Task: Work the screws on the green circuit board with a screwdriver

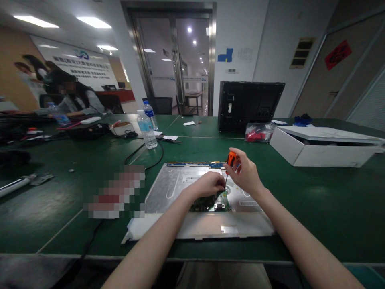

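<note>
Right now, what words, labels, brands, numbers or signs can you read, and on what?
Wall sign: first line seems to end "科技有限公司"; the rest is too blurred.
Red door sign: one dark character, possibly "福", too blurred to be sure.
Bottle labels: too small.
White sticker on the metal panel: too small.
Glass door lettering: too blurred.
Numbers: none legible.

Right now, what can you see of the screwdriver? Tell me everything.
The screwdriver has a plastic-looking orange handle with black patches and a thin shaft. The right hand grips it handle up, nearly upright. Its shaft points down toward the green circuit board, close by the left hand; tip and any contact there are too small to tell.
</note>
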Available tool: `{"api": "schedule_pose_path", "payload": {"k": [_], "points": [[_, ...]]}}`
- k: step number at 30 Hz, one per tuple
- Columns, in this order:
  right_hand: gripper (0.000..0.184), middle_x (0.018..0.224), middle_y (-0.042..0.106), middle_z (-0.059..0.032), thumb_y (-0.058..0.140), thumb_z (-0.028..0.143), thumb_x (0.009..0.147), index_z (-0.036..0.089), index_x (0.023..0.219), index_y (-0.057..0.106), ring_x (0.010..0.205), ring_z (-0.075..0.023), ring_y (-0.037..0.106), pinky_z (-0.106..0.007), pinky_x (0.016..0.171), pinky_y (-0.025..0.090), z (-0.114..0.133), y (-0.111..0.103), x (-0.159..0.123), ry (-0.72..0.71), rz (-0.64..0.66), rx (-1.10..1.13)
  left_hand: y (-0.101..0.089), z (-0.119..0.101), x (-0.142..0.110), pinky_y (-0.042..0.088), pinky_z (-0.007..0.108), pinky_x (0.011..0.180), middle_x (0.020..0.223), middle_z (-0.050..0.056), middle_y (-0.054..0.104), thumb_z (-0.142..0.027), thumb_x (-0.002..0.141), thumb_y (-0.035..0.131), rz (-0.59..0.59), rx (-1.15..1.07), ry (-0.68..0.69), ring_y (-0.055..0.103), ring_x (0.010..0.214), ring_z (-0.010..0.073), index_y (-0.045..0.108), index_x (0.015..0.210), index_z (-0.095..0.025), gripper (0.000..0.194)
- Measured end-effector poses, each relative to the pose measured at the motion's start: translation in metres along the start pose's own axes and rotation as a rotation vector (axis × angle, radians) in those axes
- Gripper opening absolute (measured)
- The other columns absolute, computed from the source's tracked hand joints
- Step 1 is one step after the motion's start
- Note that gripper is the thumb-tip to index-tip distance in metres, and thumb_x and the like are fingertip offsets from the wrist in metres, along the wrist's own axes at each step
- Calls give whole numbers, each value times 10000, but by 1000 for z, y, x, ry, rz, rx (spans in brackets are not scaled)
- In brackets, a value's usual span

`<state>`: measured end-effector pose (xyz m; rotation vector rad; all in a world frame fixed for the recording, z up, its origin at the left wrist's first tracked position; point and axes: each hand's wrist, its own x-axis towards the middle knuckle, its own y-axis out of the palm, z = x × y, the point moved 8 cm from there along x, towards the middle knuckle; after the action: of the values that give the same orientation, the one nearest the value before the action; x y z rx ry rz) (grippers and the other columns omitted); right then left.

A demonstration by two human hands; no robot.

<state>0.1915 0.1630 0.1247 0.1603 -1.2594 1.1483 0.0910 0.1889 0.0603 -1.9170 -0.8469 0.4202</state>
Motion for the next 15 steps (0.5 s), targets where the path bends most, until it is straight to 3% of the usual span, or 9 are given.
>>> {"api": "schedule_pose_path", "payload": {"k": [8, 15], "points": [[463, 711, 576, 20, 520, 228, 847, 193, 1298, 422, 533, -115, 538, -239, 519, 436, 3, -1, 0, -7, 35, 30, -2, -3, -1, 421, 229, 666, 773, 40, 709, -66, 750, 623, -6, -3, 8, 612, 714, 158, 720, 800, -134, 129], [434, 681, 535, 45, 565, 274, 850, 206, 1262, 447, 530, -105, 520, -232, 517, 426, 0, 0, 0, 1, -15, 25, -1, -2, 0, 426, 230, 679, 781, 36, 716, -40, 736, 601, -2, 0, 14, 616, 723, 158, 722, 783, -139, 164]]}}
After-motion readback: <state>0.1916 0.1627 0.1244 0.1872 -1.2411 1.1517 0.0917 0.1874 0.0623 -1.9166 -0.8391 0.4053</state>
